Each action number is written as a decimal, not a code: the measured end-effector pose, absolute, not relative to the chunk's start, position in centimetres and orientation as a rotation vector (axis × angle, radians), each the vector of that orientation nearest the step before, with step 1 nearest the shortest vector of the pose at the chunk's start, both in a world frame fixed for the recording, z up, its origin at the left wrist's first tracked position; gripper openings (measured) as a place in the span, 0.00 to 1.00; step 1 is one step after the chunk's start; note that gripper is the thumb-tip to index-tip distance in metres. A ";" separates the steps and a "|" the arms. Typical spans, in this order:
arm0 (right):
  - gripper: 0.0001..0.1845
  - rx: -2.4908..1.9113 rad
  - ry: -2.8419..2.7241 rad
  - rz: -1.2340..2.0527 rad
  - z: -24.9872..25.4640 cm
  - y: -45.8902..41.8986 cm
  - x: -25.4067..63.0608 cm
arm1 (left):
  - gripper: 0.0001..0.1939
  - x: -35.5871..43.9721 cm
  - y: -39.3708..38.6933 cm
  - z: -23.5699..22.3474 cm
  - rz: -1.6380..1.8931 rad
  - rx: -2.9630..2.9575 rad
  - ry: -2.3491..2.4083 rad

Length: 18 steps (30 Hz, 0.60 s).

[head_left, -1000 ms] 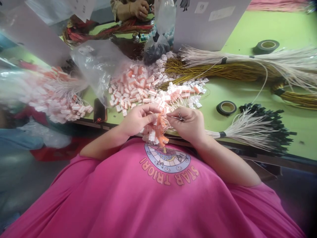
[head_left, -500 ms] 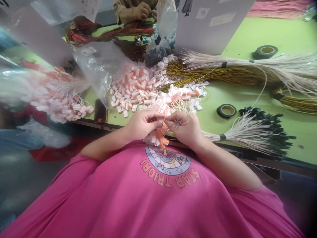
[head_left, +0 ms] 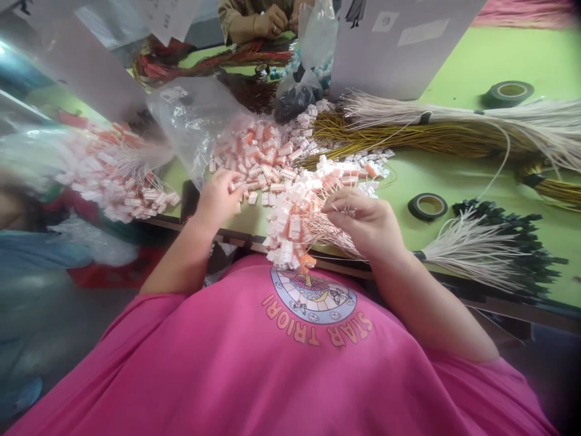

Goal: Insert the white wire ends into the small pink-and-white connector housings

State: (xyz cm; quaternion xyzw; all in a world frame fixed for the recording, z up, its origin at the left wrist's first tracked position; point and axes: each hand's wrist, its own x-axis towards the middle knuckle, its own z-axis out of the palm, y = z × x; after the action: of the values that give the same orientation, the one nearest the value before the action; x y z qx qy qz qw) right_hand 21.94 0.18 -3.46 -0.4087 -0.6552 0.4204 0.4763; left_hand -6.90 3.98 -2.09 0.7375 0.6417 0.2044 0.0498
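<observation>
At the near left side of a loose pile of white and orange plug connectors (head_left: 261,151), my left hand (head_left: 218,203) has its fingers bent and its thumb and fingertips close together. Whatever is between them is too small to make out. My right hand (head_left: 370,224) is closed in a pinch on thin wires with small shiny ends (head_left: 347,212). Between the two hands, a bundle of pale wires with white and orange connectors (head_left: 290,233) lies over the table edge, against the pink shirt.
Black tape rolls (head_left: 427,207) lie to the right. Beside them are a white wire bundle with black connectors (head_left: 503,248) and long olive-yellow wires (head_left: 408,136). Another connector bundle (head_left: 122,181) and a clear plastic bag (head_left: 195,121) lie left. Across the table are a co-worker's hands (head_left: 272,23).
My left hand has left the bundle and moved left to the loose connector pile. My right hand has shifted slightly right, still pinched. The view has turned a little, sliding the table things rightward.
</observation>
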 end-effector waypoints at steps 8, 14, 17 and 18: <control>0.03 -1.066 -1.473 1.327 -4.0 0.1 21.7 | 0.17 -8.8 5.9 -5.5 0.030 2.277 2.242; 0.04 -1.041 -1.448 1.277 -3.9 0.2 21.3 | 0.12 -8.4 6.7 -5.8 -0.056 2.285 2.296; 0.05 -1.080 -1.465 1.211 -3.9 0.1 21.1 | 0.12 -8.4 6.7 -6.0 -0.092 2.314 2.299; 0.05 -1.091 -1.481 1.185 -3.9 0.0 21.1 | 0.11 -8.3 6.7 -6.1 -0.106 2.316 2.296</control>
State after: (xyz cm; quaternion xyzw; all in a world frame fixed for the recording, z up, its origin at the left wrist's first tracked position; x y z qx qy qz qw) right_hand 21.07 0.04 -3.91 -0.4431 -0.6012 0.4812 0.4590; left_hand -8.35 6.68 -6.07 0.7084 0.7024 -0.0325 -0.0604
